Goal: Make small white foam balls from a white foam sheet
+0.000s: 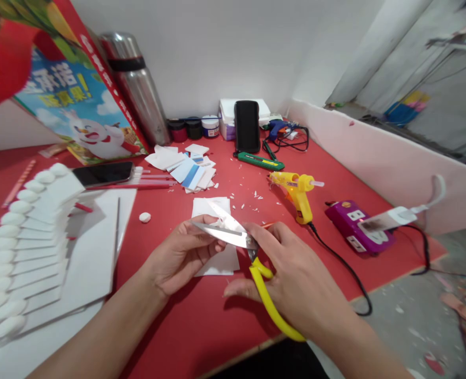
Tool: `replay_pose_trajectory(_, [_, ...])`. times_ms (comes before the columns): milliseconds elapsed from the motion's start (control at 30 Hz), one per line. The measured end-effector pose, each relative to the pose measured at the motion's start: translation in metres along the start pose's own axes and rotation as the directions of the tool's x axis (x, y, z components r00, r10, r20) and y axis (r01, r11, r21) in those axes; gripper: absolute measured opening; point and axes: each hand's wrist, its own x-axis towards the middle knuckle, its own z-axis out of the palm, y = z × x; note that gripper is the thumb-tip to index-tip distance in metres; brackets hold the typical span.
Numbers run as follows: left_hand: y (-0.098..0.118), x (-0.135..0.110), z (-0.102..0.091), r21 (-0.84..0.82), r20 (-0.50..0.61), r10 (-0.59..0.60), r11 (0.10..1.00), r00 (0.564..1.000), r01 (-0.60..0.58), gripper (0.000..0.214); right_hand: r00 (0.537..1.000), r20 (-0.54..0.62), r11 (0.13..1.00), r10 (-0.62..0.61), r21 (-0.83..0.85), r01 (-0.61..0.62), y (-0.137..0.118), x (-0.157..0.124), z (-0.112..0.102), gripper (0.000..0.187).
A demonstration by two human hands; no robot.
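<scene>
My right hand (296, 279) grips yellow-handled scissors (236, 237) with the steel blades spread apart and pointing left. My left hand (181, 252) is closed in a pinch on a small white piece (217, 223) held between the blades. Under both hands a white paper sheet (217, 263) lies on the red table (201, 326). Tiny white cut scraps (252, 197) are scattered just beyond it.
A yellow glue gun (298, 189) and a purple power strip (355, 226) stand to the right, a cable trailing off the table's edge. White foam board with rows of strips (39, 247) fills the left. Behind lie a phone (104, 172), paper swatches (189, 171), a steel flask (138, 89), paint pots (193, 128) and an upright phone (247, 126).
</scene>
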Motion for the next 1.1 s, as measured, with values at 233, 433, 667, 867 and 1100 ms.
replay_pose_trajectory(233, [0.001,0.000,0.003,0.014,-0.012,0.016,1.000,1.000,-0.016,0.019,0.997,-0.073,0.998,-0.039,-0.045,0.035,0.001,-0.002,0.004,0.072])
replay_pose_trajectory(433, [0.004,-0.002,0.006,0.036,0.003,0.016,0.999,1.000,-0.016,0.016,0.991,-0.114,0.996,-0.073,-0.051,0.067,0.002,-0.005,0.007,0.069])
replay_pose_trajectory(667, [0.004,-0.002,0.008,0.034,0.026,-0.046,0.998,0.999,0.045,0.010,0.995,-0.089,0.996,0.052,0.082,-0.044,0.002,-0.007,0.002,0.064])
replay_pose_trajectory(867, [0.005,-0.002,0.006,0.004,0.057,-0.027,1.000,0.998,0.027,0.020,0.971,-0.073,0.974,0.225,0.045,-0.223,0.016,-0.005,-0.010,0.065])
replay_pose_trajectory(1100, [0.005,-0.003,0.007,-0.035,-0.026,-0.022,0.999,0.999,0.021,0.021,0.973,-0.076,0.974,0.219,0.065,-0.215,0.015,-0.008,-0.007,0.070])
